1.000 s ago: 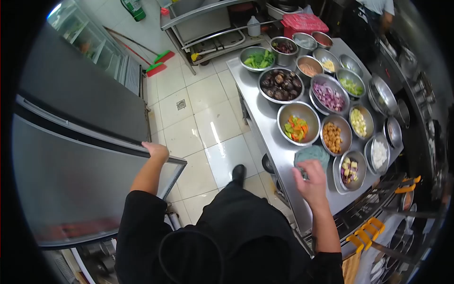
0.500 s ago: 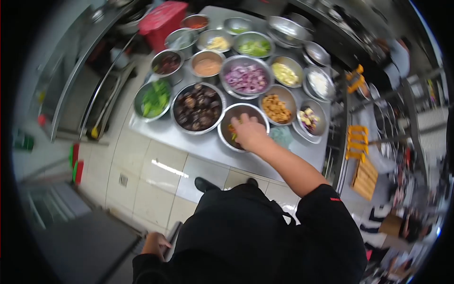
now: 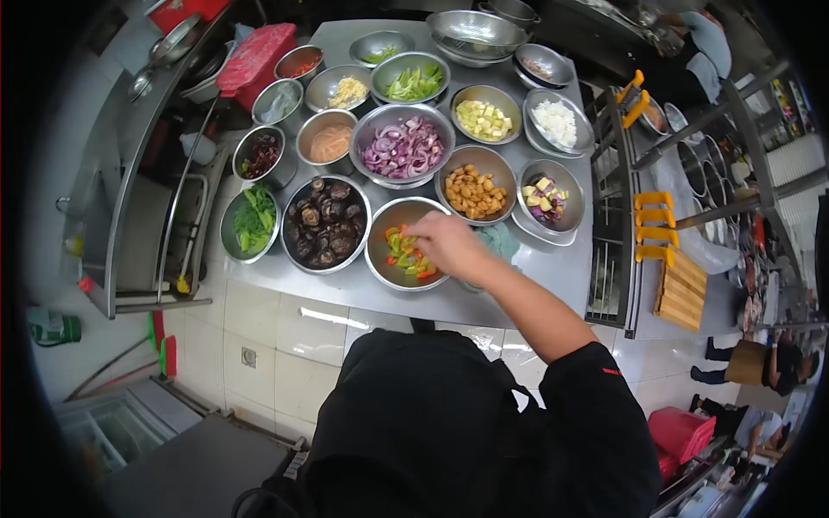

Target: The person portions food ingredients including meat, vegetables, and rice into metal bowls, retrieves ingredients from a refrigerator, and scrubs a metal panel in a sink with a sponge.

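Observation:
My right hand (image 3: 447, 247) reaches over the near rim of a steel bowl (image 3: 376, 262), fingers drawn together and bent down onto chopped bell peppers (image 3: 404, 250) in green, red and orange. The fingertips are partly hidden. Left of that bowl stands one of dark mushrooms (image 3: 325, 223). Behind it is a large bowl of sliced red onion (image 3: 402, 148). Just right of my hand lie a bowl of golden-brown chunks (image 3: 474, 192) and a crumpled green cloth (image 3: 498, 242). My left hand is out of sight.
More bowls cover the steel table (image 3: 285, 285), including leafy greens (image 3: 253, 220), white chopped pieces (image 3: 554, 123) and mixed purple and pale cubes (image 3: 546, 200). A red bin (image 3: 257, 60) stands at the back left. A rack (image 3: 608, 216) borders the right side. Other people work at far right.
The view has shifted and come nearer the table. My right hand has drawn back towards the bowl's right side, uncovering more of the peppers. My left hand has left the view.

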The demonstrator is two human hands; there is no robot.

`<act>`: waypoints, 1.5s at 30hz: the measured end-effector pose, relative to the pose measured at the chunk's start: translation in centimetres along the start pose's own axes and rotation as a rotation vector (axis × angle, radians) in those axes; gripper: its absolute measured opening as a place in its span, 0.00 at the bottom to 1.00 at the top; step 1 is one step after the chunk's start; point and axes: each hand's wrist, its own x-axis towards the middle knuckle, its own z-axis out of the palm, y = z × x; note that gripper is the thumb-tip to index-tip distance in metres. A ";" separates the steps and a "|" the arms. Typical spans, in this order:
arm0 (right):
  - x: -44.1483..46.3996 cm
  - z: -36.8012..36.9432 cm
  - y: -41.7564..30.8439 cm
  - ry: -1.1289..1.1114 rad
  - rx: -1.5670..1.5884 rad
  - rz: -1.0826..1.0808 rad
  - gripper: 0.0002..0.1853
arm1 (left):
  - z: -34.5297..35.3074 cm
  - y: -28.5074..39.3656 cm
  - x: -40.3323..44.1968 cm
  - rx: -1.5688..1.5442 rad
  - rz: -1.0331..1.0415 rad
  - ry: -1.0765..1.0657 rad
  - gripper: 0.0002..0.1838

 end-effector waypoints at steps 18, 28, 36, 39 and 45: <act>-3.2 -18.9 5.9 0.353 -0.405 0.356 0.16 | 1.6 -3.3 1.6 -0.209 -0.063 0.021 0.31; 13.1 -10.3 -8.4 0.607 -0.045 -0.077 0.06 | -15.1 -12.4 15.5 0.609 -0.109 -0.535 0.28; 29.6 3.7 -22.4 0.653 -0.235 -0.143 0.19 | -45.5 9.8 17.7 0.246 0.452 0.507 0.32; 33.1 7.8 -25.4 0.634 -0.152 -0.146 0.26 | -49.7 22.8 15.1 0.278 0.716 0.499 0.29; 42.1 13.3 -27.1 0.576 -0.193 -0.189 0.20 | -56.8 39.2 11.2 0.256 1.168 0.431 0.25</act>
